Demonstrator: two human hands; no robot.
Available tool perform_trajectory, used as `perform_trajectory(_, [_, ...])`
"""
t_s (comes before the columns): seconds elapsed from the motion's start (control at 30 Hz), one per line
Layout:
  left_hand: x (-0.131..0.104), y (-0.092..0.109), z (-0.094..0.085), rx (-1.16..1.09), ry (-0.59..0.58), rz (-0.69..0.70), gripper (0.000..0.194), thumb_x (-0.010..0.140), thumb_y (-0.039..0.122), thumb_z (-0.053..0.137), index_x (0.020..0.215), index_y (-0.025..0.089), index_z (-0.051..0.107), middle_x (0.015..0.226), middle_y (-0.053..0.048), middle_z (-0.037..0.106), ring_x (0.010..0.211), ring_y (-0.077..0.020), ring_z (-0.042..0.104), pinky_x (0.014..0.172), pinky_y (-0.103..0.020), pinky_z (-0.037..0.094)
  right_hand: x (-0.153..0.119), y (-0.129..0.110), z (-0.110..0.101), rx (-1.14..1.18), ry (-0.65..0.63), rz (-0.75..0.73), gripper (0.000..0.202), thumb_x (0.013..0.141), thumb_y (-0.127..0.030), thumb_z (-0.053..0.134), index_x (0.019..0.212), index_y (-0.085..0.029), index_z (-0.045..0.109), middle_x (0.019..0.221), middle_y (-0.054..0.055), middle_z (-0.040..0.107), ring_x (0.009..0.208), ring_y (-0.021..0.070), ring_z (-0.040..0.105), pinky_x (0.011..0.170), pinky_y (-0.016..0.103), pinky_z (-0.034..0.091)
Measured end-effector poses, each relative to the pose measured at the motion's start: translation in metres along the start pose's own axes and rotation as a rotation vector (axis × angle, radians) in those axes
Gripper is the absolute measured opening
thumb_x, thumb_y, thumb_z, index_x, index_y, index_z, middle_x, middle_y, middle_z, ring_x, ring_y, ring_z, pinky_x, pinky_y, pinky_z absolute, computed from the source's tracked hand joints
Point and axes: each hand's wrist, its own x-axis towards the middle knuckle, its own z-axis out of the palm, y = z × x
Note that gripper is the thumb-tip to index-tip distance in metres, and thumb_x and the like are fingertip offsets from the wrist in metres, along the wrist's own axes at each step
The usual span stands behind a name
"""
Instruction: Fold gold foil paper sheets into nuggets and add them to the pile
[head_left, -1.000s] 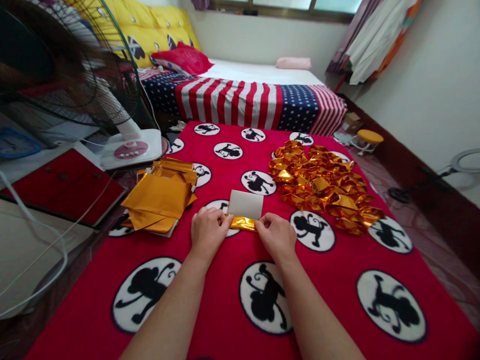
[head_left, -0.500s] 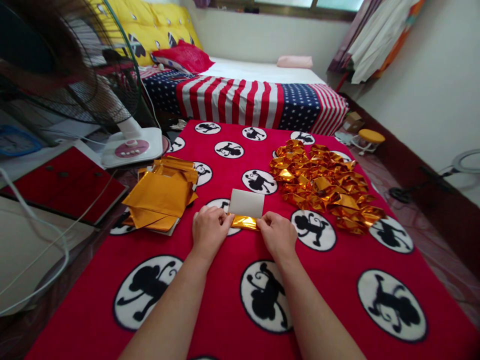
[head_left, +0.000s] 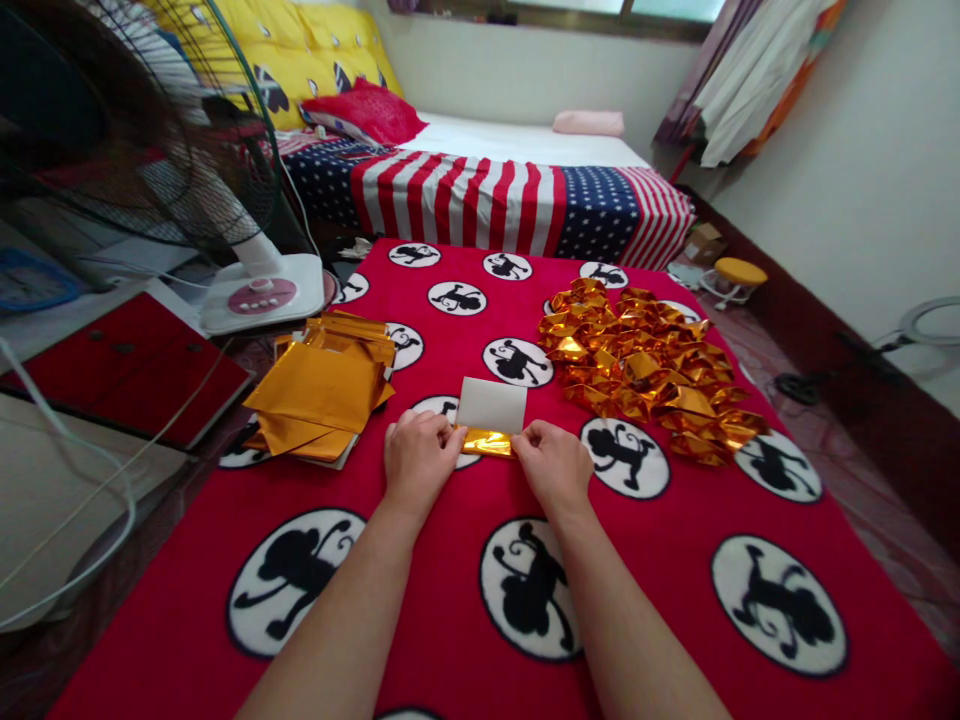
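Observation:
A sheet of gold foil paper [head_left: 491, 405] lies on the red cloth in front of me, its pale back facing up and its near edge folded over into a shiny gold strip. My left hand [head_left: 424, 447] pinches the left end of that strip, fingers curled. At the right end, my right hand [head_left: 553, 460] grips it the same way. Left of my hands is a stack of flat gold paper sheets [head_left: 319, 390]. A heap of folded gold foil pieces [head_left: 649, 370] spreads out on the right.
The red cloth with monkey prints [head_left: 637, 590] covers the surface under my hands. A fan [head_left: 262, 290] stands at the left beside a dark red board [head_left: 127, 360]. Behind is a bed with a striped, starred cover [head_left: 465, 200]. A yellow-topped stool [head_left: 741, 271] sits at the right.
The view has shifted very slightly. Both hands stay on the folded strip, with no other visible change.

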Motion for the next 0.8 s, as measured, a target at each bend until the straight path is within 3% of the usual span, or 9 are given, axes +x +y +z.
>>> perform_trajectory(0.2, [-0.0008, 0.0032, -0.0018, 0.018, -0.009, -0.039, 0.032, 0.084, 0.041, 0.061, 0.060, 0.021, 0.054, 0.074, -0.005, 0.067, 0.079, -0.0240, 0.055, 0.064, -0.033, 0.030, -0.0006, -0.0013, 0.0013, 0.000, 0.015, 0.007, 0.021, 0.082, -0.038, 0.055, 0.075, -0.027, 0.072, 0.076, 0.003, 0.073, 0.074, 0.0214, 0.066, 0.058, 0.027, 0.035])
perform_trajectory(0.33, [-0.0016, 0.0039, -0.0014, -0.022, 0.001, -0.072, 0.017, 0.083, 0.037, 0.064, 0.075, 0.023, 0.057, 0.076, -0.004, 0.067, 0.082, -0.0248, 0.057, 0.066, -0.033, 0.032, 0.0002, 0.0007, 0.0050, 0.026, 0.026, 0.013, 0.019, 0.081, -0.039, 0.058, 0.074, -0.026, 0.069, 0.072, 0.002, 0.071, 0.070, 0.0195, 0.064, 0.057, 0.026, 0.033])
perform_trajectory(0.47, [-0.0026, 0.0035, 0.0009, -0.148, 0.011, 0.043, 0.002, 0.083, 0.022, 0.062, 0.084, 0.023, 0.063, 0.086, -0.004, 0.066, 0.086, -0.0218, 0.059, 0.072, -0.032, 0.037, -0.0024, 0.0021, 0.0062, 0.101, 0.060, -0.008, 0.014, 0.081, -0.037, 0.062, 0.090, -0.026, 0.066, 0.070, -0.003, 0.067, 0.064, 0.0155, 0.059, 0.055, 0.025, 0.028])
perform_trajectory(0.63, [-0.0031, 0.0026, 0.0060, -0.276, -0.026, 0.176, 0.023, 0.084, 0.012, 0.053, 0.079, 0.023, 0.072, 0.085, -0.004, 0.062, 0.085, -0.0182, 0.059, 0.076, -0.030, 0.042, -0.0080, 0.0022, 0.0074, 0.149, 0.091, -0.114, 0.010, 0.083, -0.030, 0.059, 0.088, -0.028, 0.068, 0.078, -0.003, 0.065, 0.068, 0.0135, 0.057, 0.055, 0.024, 0.027])
perform_trajectory(0.8, [-0.0035, 0.0075, 0.0055, -0.234, -0.004, 0.103, 0.013, 0.082, 0.025, 0.061, 0.078, 0.021, 0.073, 0.083, -0.005, 0.063, 0.083, -0.0197, 0.059, 0.074, -0.031, 0.043, -0.0085, 0.0005, 0.0081, 0.149, 0.091, -0.092, 0.015, 0.084, -0.029, 0.057, 0.088, -0.029, 0.071, 0.082, -0.002, 0.065, 0.071, 0.0143, 0.058, 0.057, 0.026, 0.029])
